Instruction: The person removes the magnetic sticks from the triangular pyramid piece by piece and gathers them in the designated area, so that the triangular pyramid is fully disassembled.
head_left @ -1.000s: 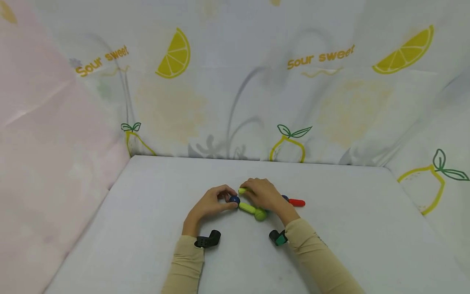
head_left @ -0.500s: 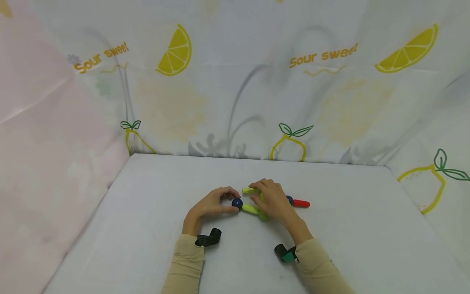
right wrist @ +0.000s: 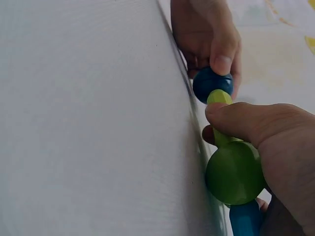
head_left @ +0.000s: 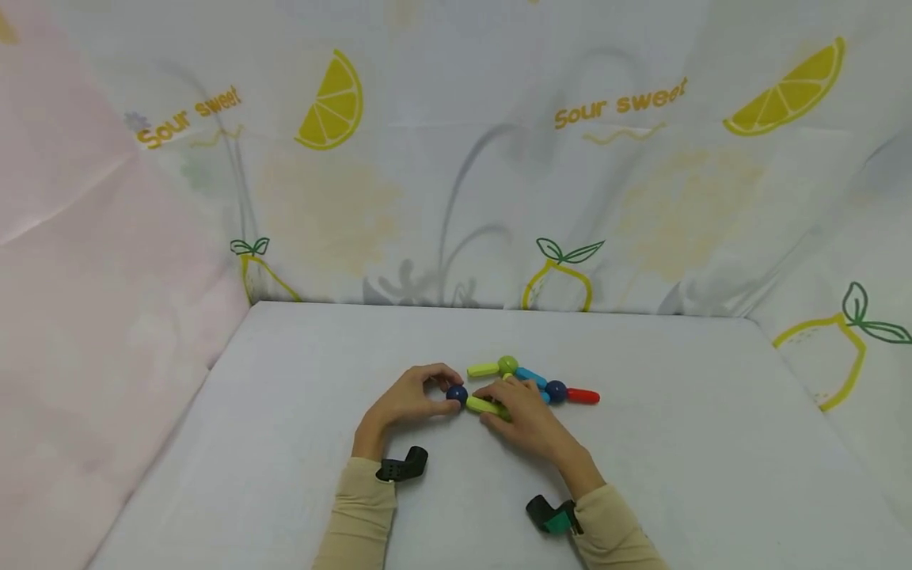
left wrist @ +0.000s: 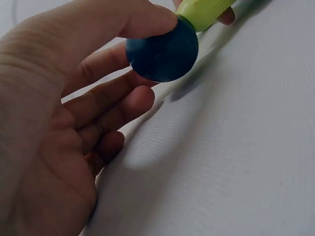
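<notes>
My left hand (head_left: 415, 394) pinches a dark blue ball (left wrist: 162, 53) between thumb and fingers. Joined to that ball is a yellow-green rod (head_left: 481, 405), which my right hand (head_left: 526, 417) grips between thumb and fingertips. In the right wrist view the rod runs on into a green ball (right wrist: 235, 173), with a blue rod (right wrist: 245, 219) beyond it. Behind my right hand, another green ball (head_left: 508, 365) has a yellow-green rod (head_left: 483, 370) pointing left and a blue rod (head_left: 530, 377) leading to a second dark blue ball (head_left: 556, 391). A red rod (head_left: 583, 395) sticks out right from there.
The pieces lie on a white table (head_left: 321, 348). A printed cloth (head_left: 456, 182) with lemon drawings hangs along its back edge, and a pink cloth (head_left: 107, 317) on the left. Black cameras, such as the left one (head_left: 403, 465), sit on both wrists.
My right hand has left the far yellow-green rod, come nearer, and taken hold of the rod by the blue ball. The far green ball and blue rods are uncovered. My left hand keeps its place.
</notes>
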`<state>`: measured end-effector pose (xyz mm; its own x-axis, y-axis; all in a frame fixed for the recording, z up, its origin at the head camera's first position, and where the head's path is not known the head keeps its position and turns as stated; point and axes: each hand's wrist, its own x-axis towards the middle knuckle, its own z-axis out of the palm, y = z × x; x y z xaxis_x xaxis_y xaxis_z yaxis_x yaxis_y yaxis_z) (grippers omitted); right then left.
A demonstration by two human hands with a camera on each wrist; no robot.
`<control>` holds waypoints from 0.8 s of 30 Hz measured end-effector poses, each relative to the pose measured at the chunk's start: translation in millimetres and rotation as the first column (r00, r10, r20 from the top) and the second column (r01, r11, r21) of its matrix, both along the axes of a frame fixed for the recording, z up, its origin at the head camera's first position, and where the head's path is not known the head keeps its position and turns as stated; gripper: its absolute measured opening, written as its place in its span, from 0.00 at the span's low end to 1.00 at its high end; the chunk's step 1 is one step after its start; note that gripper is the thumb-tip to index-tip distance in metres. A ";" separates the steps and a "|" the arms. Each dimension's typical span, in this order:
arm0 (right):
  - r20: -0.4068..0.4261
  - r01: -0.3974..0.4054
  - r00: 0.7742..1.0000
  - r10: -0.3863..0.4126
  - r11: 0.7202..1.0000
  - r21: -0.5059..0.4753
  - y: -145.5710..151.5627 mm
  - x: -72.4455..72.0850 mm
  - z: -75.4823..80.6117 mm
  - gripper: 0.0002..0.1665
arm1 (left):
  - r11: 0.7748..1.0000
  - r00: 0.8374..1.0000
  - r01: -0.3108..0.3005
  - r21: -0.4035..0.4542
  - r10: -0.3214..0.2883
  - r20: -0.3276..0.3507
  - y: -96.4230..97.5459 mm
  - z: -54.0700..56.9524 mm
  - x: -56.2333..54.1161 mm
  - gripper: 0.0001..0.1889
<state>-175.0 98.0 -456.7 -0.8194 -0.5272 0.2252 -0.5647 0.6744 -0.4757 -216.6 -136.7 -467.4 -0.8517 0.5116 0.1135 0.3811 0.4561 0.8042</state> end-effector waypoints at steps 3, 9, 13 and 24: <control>0.003 -0.013 1.000 0.013 1.000 -0.012 1.9 -0.8 -0.1 0.16 | 0.997 0.998 -0.057 0.059 0.058 -0.026 -1.0 -1.5 -2.4 0.14; 0.024 -0.018 1.000 0.018 1.000 -0.002 4.7 0.1 2.9 0.17 | 0.972 0.974 -0.220 0.087 0.224 -0.037 3.3 -3.1 -11.4 0.14; 0.042 -0.027 0.999 0.028 0.999 -0.021 10.2 0.4 5.0 0.18 | 0.950 0.949 -0.302 0.074 0.307 -0.072 15.8 -0.4 -25.9 0.16; 0.022 -0.047 0.999 0.050 0.991 -0.124 28.1 2.5 5.8 0.12 | 0.932 0.919 -0.362 -0.004 0.356 -0.169 42.0 0.5 -71.5 0.17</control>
